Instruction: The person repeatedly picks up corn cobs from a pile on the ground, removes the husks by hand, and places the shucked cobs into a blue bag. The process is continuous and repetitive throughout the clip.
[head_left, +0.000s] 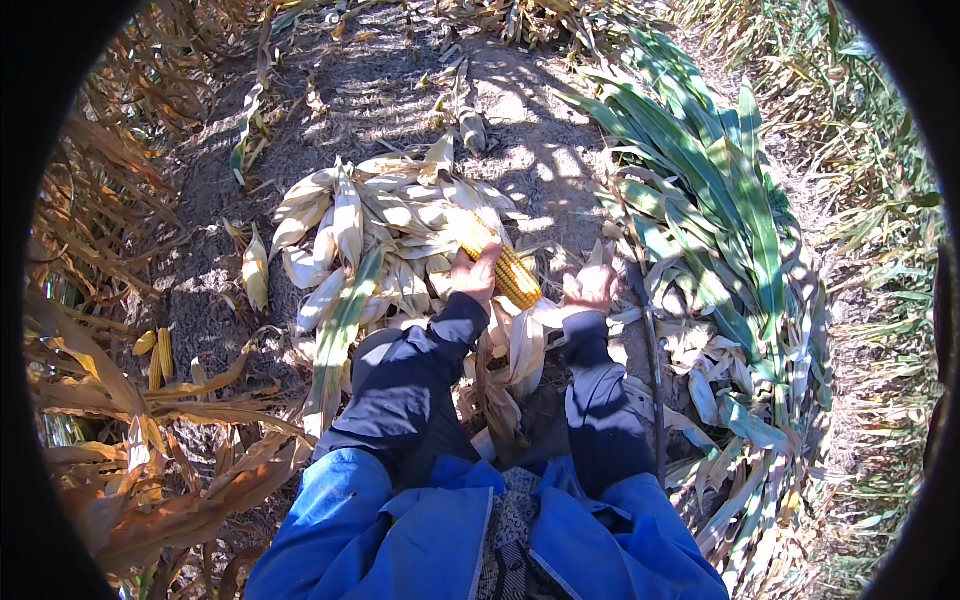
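Observation:
My left hand (477, 271) is closed around a husked yellow ear of corn (516, 279), which slants down to the right across the middle of the view. To the right of the ear is my right hand (592, 285), beside pale dry husk near its fingers; glare hides whether it grips any of it. Beyond and left of my hands lies a heap of unhusked ears of corn (348, 217) in pale husks. Loose corn husks (527, 349) lie below the ear, between my forearms.
Green corn stalks and leaves (705, 172) lie in a long pile on the right. Several husked ears (165, 352) lie at the left, near dry standing corn plants (105, 225). A single ear in its husk (256, 270) rests on the soil left of the heap.

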